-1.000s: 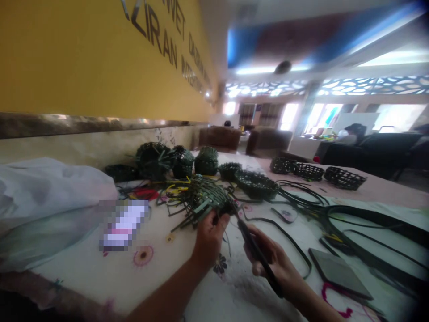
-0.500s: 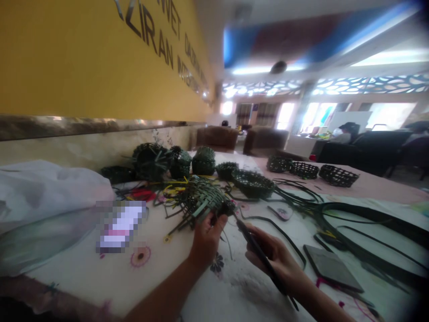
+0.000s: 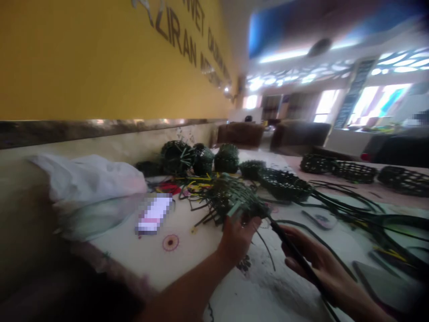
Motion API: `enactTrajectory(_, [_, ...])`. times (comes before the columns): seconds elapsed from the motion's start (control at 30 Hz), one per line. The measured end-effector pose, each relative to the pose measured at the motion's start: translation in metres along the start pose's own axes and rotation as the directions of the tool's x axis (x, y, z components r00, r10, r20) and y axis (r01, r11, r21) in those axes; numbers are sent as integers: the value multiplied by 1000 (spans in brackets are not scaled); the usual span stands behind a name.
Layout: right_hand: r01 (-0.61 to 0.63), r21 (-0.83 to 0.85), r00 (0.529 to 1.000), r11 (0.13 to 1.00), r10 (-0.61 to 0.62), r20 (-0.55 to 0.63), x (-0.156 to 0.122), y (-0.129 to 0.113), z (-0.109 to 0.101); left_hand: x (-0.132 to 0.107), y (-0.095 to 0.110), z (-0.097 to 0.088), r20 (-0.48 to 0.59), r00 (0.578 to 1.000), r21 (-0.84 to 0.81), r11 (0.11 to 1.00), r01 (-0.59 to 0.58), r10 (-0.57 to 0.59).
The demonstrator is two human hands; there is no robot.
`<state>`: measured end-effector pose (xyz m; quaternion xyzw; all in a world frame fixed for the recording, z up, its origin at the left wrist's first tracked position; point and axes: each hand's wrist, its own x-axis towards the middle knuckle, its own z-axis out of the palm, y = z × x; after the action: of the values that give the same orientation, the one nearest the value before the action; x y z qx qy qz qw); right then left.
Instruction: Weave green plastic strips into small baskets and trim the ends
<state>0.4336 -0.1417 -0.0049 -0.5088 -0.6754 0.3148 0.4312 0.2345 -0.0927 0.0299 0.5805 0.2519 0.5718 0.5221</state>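
In the head view my left hand (image 3: pixel 237 241) is closed on the lower edge of a partly woven dark green basket (image 3: pixel 236 194), with loose strip ends sticking out at its left. My right hand (image 3: pixel 317 259) grips a long, slender, dark tool (image 3: pixel 301 261), whose exact kind is blurred. The tool slants up to the left, and its tip is at the basket's right edge. Whether the tip touches a strip I cannot tell. One thin strip (image 3: pixel 266 246) hangs down between my hands.
Finished-looking woven baskets (image 3: pixel 226 158) stand along the back, with a wide shallow one (image 3: pixel 284 184) nearer. Coiled dark strips (image 3: pixel 348 197) and a flat grey device (image 3: pixel 382 281) lie at right. A lit phone (image 3: pixel 154 214) and a white plastic bag (image 3: pixel 97 176) are at left on the patterned tablecloth (image 3: pixel 144 257).
The view has swung left, so the table, the baskets and both hands appear farther right in the picture. Both hands keep their hold on the basket and the tool.
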Motion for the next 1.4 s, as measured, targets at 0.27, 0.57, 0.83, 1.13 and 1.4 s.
enactTrajectory(0.27, [51, -174, 999, 983, -52, -2, 3, -3, -7, 3, -5, -3, -13, 1000, -19, 1000, -14, 14])
enactTrajectory(0.57, [114, -218, 993, 969, -117, -5, 5, -15, -7, 7, -4, -7, -10, 1000, 10, 1000, 30, -30])
enactTrajectory(0.83, [263, -440, 960, 859, -280, 28, 8, -27, -23, 12, -9, -16, 38, 997, 62, 996, 60, -62])
enactTrajectory(1.13, [348, -601, 921, 720, -383, 74, 7, -25, -35, 14, -14, -19, 92, 996, 133, 991, 9, -21])
enactTrajectory(1.4, [351, -603, 922, 716, -378, 88, 6, -26, -37, 15, -11, -19, 99, 995, 181, 983, -26, 8])
